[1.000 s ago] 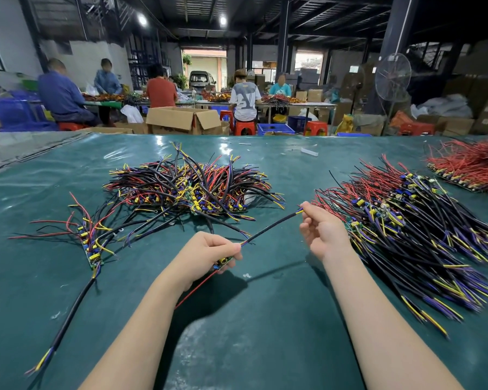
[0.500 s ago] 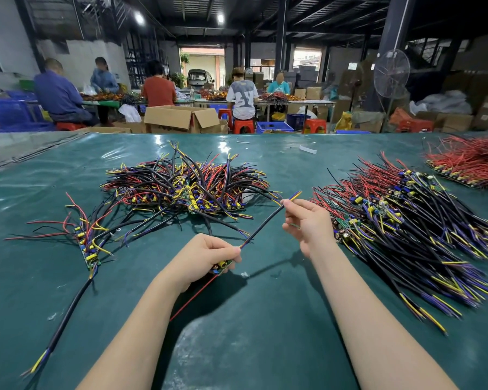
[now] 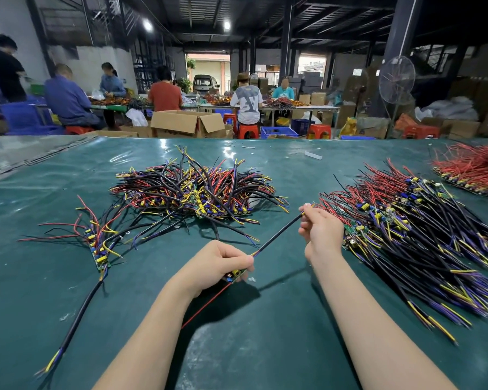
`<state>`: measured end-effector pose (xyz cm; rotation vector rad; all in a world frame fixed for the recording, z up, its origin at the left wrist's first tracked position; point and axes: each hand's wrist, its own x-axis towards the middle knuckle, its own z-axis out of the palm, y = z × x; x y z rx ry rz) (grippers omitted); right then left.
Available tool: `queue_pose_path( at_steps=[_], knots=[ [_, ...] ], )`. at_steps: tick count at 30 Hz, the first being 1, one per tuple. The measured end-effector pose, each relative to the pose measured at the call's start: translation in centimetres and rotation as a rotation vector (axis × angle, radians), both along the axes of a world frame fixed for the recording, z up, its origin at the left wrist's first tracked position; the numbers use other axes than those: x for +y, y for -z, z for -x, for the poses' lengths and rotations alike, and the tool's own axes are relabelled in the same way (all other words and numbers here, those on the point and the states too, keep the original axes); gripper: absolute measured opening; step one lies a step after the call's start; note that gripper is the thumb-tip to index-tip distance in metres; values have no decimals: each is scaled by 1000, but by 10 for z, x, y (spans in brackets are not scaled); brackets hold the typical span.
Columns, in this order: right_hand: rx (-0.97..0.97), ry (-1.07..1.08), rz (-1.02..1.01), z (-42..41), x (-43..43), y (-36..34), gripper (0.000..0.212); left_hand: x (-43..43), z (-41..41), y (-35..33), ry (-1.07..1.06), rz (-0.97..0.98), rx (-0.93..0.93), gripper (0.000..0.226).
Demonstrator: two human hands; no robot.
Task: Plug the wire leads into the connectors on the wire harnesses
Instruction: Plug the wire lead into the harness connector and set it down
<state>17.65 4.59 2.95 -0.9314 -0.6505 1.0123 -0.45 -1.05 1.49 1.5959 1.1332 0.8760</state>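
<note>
A black cable point(image 3: 276, 237) runs straight between the two hands, above the green table cover point(image 3: 265, 347). The left hand point(image 3: 214, 263) is curled tight at the cable's near end. Its fingers wrap a small circuit board point(image 3: 235, 274) with yellow and blue parts, and the thumb presses down on top. A thin red wire point(image 3: 206, 305) trails from that hand toward the person, below the cable. The right hand point(image 3: 320, 232) pinches the cable's far end between thumb and forefinger, the other fingers loosely bent – yellow lead tips point(image 3: 307, 207) poke out just past the pinch. Beyond the cable lies a tangled heap of harnesses point(image 3: 197, 192). Right of the cable is a bigger heap point(image 3: 420, 235) – left of it, a small bunch point(image 3: 99, 243).
</note>
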Motion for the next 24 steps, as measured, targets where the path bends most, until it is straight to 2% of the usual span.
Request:
queue_pose_path(
  at_steps=[5,7,10,12,13,16,18,21,22,24],
  knots=[
    [515,-226,142,-6,1,-6,29,2,-3,1,-37,15,-35,35],
    [638,-269,138,-7,1,-4,29,1,-3,1,-30,26,-28,35],
    [723,-283,132,-7,1,-1,28,1,-2,2,-11,28,-9,36],
    [688,-240,138,-9,2,-1,26,1,-2,2,-8,29,1,36],
    [596,-175,142,-10,3,0,25,2,-1,2,-8,30,6,36],
    [92,103,110,-11,5,4,25,2,-1,3,-13,26,18,37],
    [-76,214,60,-9,4,6,26,2,-2,2,-14,22,26,37],
    [-14,230,70,-7,4,4,27,1,-2,1,-12,32,17,36],
    [72,198,95,-7,5,2,28,1,-3,1,-12,33,15,36],
    [363,78,149,-9,5,0,28,0,-4,0,-5,30,17,34]
  ],
)
